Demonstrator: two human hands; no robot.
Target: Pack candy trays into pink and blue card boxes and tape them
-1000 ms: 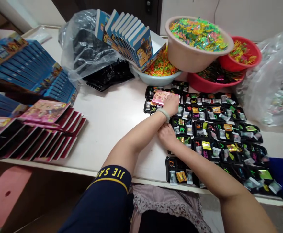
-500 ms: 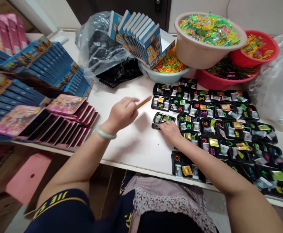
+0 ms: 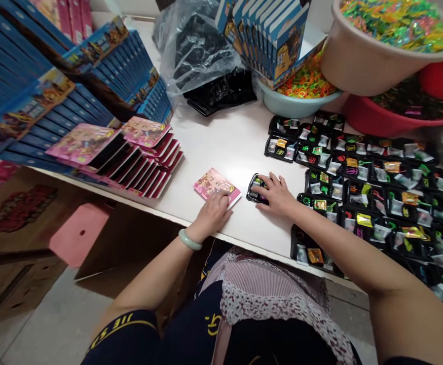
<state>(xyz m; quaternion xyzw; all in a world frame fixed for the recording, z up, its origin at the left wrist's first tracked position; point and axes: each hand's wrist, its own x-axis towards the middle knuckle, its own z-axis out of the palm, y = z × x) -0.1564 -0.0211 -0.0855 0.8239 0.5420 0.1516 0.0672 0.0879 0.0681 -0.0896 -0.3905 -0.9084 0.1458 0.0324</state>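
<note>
A flat pink picture box (image 3: 213, 183) lies on the white table, its near right end showing a pale edge. My left hand (image 3: 213, 212), with a pale green bangle at the wrist, has its bent fingers closed on that near end. To the right, a small black compartment tray (image 3: 252, 188) with small colourful pieces sits on the tabletop. My right hand (image 3: 277, 196) covers much of it, thumb and forefinger at the tray and the other fingers spread. A short gap separates box and tray.
Rows of filled black trays (image 3: 362, 195) cover the right side. Stacked pink boxes (image 3: 149, 132) and blue cartons (image 3: 103, 56) stand left. Behind are a plastic bag (image 3: 202, 45), a light blue basin (image 3: 301, 104), a beige basin (image 3: 358, 61) and a red basin (image 3: 369, 119).
My left hand has brought the pink box down flat onto the table, nearer me. My right hand has drawn the black tray left, away from the rows. The view has shifted.
</note>
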